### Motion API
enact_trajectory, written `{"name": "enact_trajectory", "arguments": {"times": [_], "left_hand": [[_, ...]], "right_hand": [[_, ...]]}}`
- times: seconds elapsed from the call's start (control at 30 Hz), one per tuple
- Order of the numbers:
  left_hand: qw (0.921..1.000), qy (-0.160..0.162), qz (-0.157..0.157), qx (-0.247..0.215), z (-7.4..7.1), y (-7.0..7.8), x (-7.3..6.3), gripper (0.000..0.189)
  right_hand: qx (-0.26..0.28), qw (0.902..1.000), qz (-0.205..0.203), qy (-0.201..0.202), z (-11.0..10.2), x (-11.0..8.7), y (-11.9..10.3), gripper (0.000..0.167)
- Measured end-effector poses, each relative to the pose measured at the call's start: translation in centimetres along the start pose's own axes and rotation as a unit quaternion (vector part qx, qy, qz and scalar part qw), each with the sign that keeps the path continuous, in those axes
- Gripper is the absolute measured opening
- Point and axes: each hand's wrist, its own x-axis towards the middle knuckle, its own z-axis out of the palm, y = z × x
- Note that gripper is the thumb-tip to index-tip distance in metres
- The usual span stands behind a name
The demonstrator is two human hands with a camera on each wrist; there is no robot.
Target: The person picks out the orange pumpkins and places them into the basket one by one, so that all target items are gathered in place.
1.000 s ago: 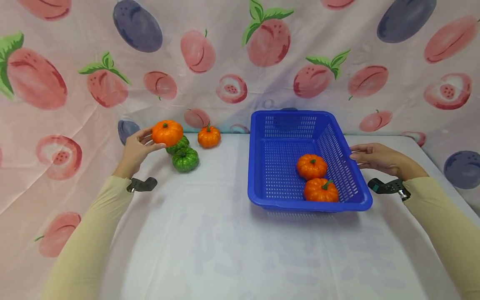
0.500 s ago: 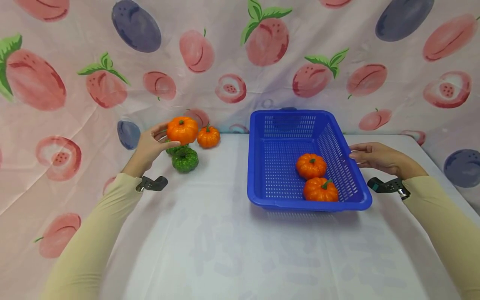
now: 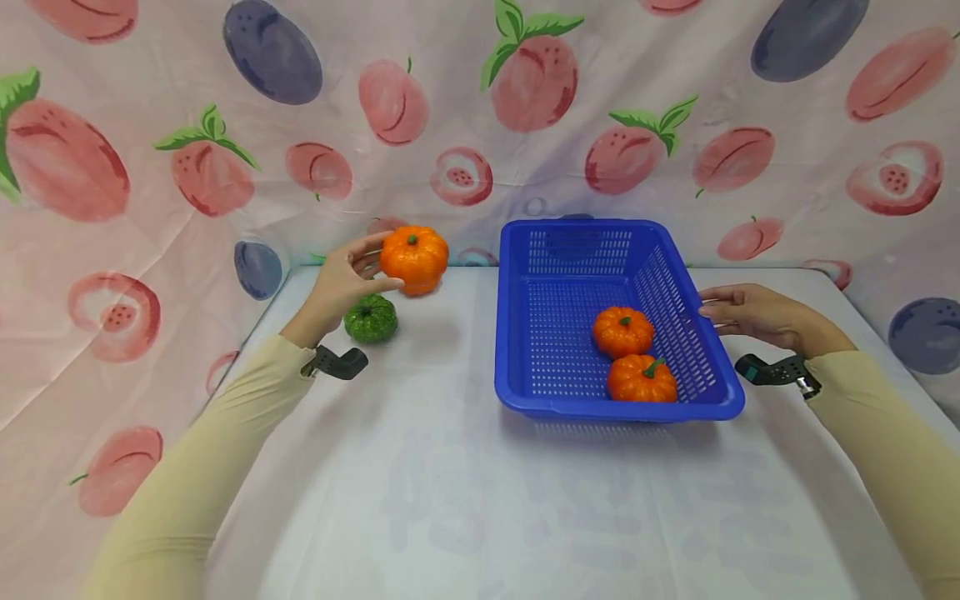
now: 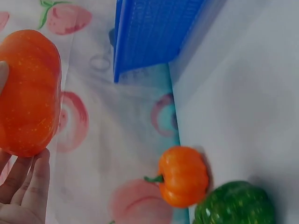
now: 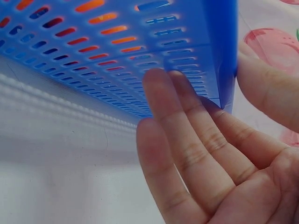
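My left hand grips an orange pumpkin by its side, thumb in front, raised above the table. In the left wrist view this pumpkin rests between thumb and fingers. Below it on the table sit a smaller orange pumpkin and a green pumpkin; the held pumpkin hides most of the small orange one in the head view. A blue basket holds two orange pumpkins. My right hand touches the basket's right side, its extended fingers against the outer wall under the rim.
The white table runs back to a hanging cloth printed with fruit. The basket's left rim stands right of the held pumpkin. Each wrist carries a black camera mount.
My left hand has carried the orange pumpkin rightward, from above the green pumpkins to in front of the small orange one. One green pumpkin is now hidden behind the hand. The right hand stays at the basket.
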Motion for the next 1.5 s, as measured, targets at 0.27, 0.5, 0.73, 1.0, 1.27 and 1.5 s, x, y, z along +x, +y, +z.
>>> {"name": "enact_trajectory", "arguments": {"times": [0.27, 0.5, 0.73, 1.0, 1.27, 1.5], "left_hand": [[0.9988, -0.034, 0.034, -0.005, 2.6, 1.6, 1.5, 0.066], [0.9978, -0.046, 0.047, -0.010, 4.5, 3.1, 3.3, 0.065], [0.9963, -0.059, 0.059, -0.021, 6.3, 3.7, 5.3, 0.064], [0.9938, -0.068, 0.081, -0.035, 8.8, 4.7, 7.3, 0.065], [0.9932, -0.071, 0.078, -0.049, 10.9, 4.9, 9.2, 0.062], [0.9932, -0.077, 0.071, -0.052, 12.8, 4.7, 10.5, 0.063]], "right_hand": [[-0.002, 1.0000, 0.001, -0.001, 0.0, -0.1, 0.0, 0.066], [0.001, 1.0000, 0.003, -0.007, -0.1, 0.0, 0.0, 0.066], [0.002, 1.0000, 0.003, -0.007, -0.1, 0.0, -0.2, 0.066], [0.011, 0.9999, 0.001, -0.010, -0.2, 0.0, -0.1, 0.066], [0.003, 1.0000, 0.003, -0.005, -0.3, 0.0, -0.2, 0.067], [0.001, 1.0000, 0.002, -0.003, -0.3, 0.0, -0.2, 0.066]]}}
